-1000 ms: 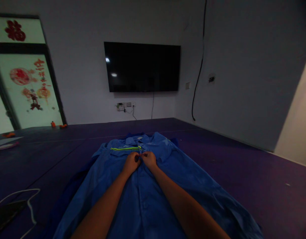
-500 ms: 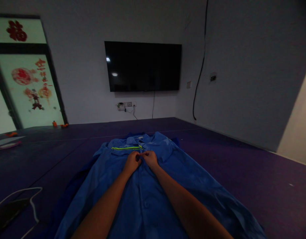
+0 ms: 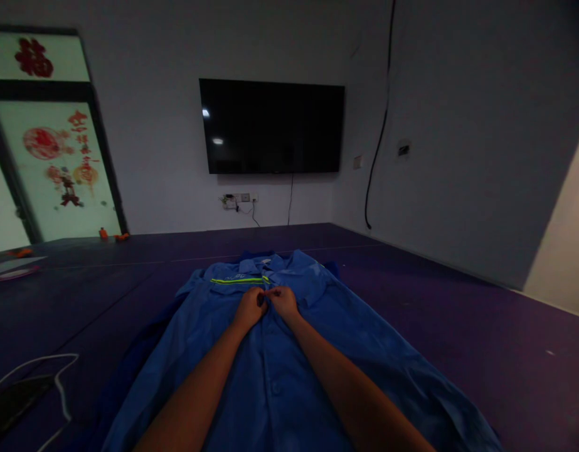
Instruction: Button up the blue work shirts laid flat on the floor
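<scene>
A blue button-up work shirt (image 3: 298, 364) lies spread out on its back, collar away from me, with a yellow-green stripe (image 3: 237, 281) across the chest. My left hand (image 3: 251, 306) is closed in a pinch on the front placket just below the stripe. Against it, my right hand (image 3: 282, 300) pinches the same spot from the other side, fingertips nearly touching. What sits between the fingers is too small to make out. Lower on the placket a button (image 3: 276, 387) shows. Darker blue cloth (image 3: 152, 339) peeks out under the shirt's left side.
The shirt lies on a purple floor (image 3: 440, 333). At lower left are a dark flat object (image 3: 19, 405) and a white cable (image 3: 61, 383). Small orange items (image 3: 122, 237) lie by the glass door (image 3: 58, 169). A television (image 3: 273, 125) hangs on the far wall.
Both hands stay pinched at the same place on the placket, with hardly any visible finger movement. The view has shifted very slightly.
</scene>
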Demonstrator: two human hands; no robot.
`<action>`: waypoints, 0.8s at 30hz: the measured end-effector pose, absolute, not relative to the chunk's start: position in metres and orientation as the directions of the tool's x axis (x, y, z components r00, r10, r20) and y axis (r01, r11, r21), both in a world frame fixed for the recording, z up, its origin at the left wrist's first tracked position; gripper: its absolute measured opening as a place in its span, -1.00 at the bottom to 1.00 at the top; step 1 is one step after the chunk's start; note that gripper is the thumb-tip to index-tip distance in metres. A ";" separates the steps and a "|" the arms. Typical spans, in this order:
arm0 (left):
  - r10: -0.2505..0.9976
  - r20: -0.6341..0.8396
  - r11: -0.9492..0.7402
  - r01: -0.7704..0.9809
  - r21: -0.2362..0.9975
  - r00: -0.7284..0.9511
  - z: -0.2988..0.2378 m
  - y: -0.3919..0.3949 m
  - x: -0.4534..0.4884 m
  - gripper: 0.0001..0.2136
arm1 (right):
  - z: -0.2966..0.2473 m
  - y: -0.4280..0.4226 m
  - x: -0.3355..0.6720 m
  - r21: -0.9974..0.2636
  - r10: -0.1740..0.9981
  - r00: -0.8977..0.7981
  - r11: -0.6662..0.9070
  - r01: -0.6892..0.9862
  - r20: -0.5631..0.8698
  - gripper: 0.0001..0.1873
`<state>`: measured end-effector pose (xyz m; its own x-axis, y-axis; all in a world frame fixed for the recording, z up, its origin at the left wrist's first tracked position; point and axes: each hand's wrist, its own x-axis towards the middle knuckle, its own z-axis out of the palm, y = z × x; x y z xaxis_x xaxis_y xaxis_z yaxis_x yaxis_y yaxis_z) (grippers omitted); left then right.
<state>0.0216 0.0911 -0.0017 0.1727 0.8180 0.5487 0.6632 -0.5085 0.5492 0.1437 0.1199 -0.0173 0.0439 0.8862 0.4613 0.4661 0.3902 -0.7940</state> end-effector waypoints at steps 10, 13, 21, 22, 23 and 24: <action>0.815 0.551 -0.507 0.681 0.528 0.180 0.001 0.088 0.022 -0.87 | -0.016 0.119 0.145 -0.785 0.891 0.038 0.377 0.492 0.452 -0.78; 0.815 0.548 -0.509 0.685 0.521 0.188 0.001 0.088 0.022 -0.87 | -0.016 0.119 0.145 -0.784 0.895 0.036 0.369 0.500 0.445 -0.77; 0.803 0.564 -0.516 0.700 0.494 0.194 0.000 0.090 0.022 -0.91 | -0.014 0.118 0.145 -0.777 0.902 0.033 0.350 0.523 0.430 -0.80; 0.802 0.565 -0.516 0.702 0.492 0.194 0.000 0.091 0.022 -0.91 | -0.014 0.117 0.145 -0.776 0.903 0.034 0.349 0.526 0.429 -0.81; 0.801 0.566 -0.516 0.702 0.490 0.194 0.000 0.091 0.023 -0.91 | -0.013 0.117 0.145 -0.775 0.903 0.034 0.347 0.528 0.428 -0.81; 0.801 0.567 -0.518 0.701 0.490 0.195 0.000 0.091 0.023 -0.90 | -0.013 0.116 0.145 -0.774 0.903 0.035 0.346 0.530 0.428 -0.82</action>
